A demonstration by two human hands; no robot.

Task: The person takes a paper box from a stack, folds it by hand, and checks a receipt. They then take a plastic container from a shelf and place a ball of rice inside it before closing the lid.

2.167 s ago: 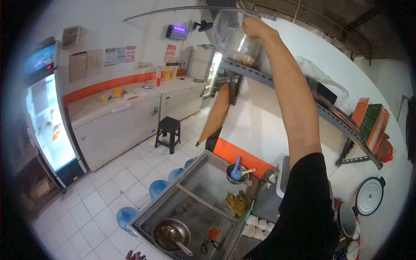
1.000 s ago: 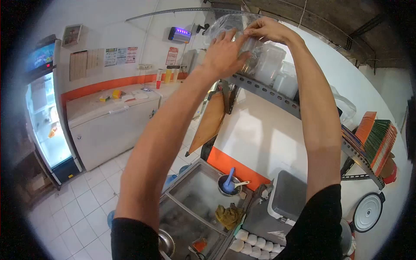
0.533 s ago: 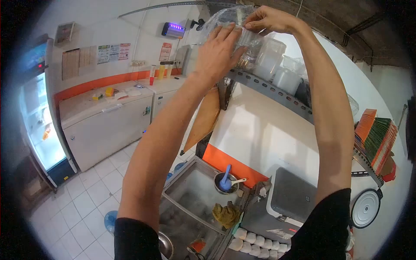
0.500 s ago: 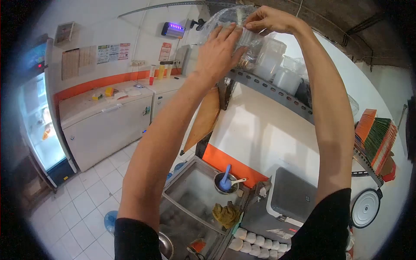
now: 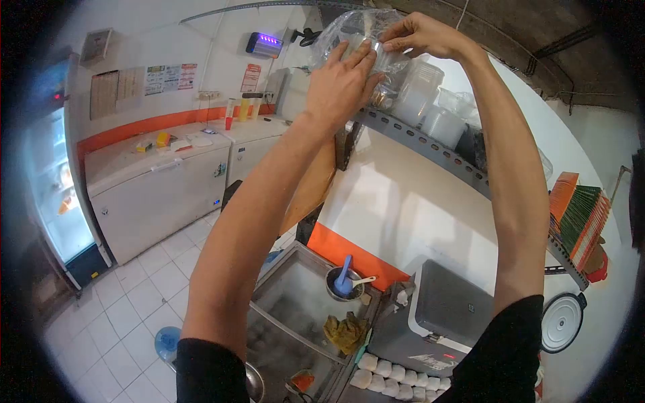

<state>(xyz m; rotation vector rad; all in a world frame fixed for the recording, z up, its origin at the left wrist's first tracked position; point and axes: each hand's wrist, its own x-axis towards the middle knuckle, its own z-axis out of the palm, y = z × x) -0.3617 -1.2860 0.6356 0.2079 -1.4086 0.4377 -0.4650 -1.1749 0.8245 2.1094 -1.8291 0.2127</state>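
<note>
Both arms reach up to a clear plastic bag (image 5: 334, 33) on the raised metal shelf (image 5: 430, 151). Against the front of the bag rests my left hand (image 5: 342, 80), fingers outstretched and slightly apart. My right hand (image 5: 426, 37) pinches at the bag's right side, thumb and fingertips together on the crinkled plastic. Clear cup-like shapes show through the film between the hands. Just right of the bag, stacked clear plastic containers (image 5: 418, 93) stand on the shelf, with a whitish tub (image 5: 443, 125) beside them.
Below the shelf sit a glass-topped chest (image 5: 295, 322), a bowl with a blue scoop (image 5: 344, 285), a crumpled cloth (image 5: 346, 332) and a grey cooler box (image 5: 453, 305). A white chest freezer (image 5: 158, 208) and lit fridge (image 5: 64, 188) stand left. A wooden board (image 5: 316, 181) hangs under the shelf.
The view has shifted slightly, with the room sliding a little left. My right hand has come down slightly at the bag; my left hand stays on its front.
</note>
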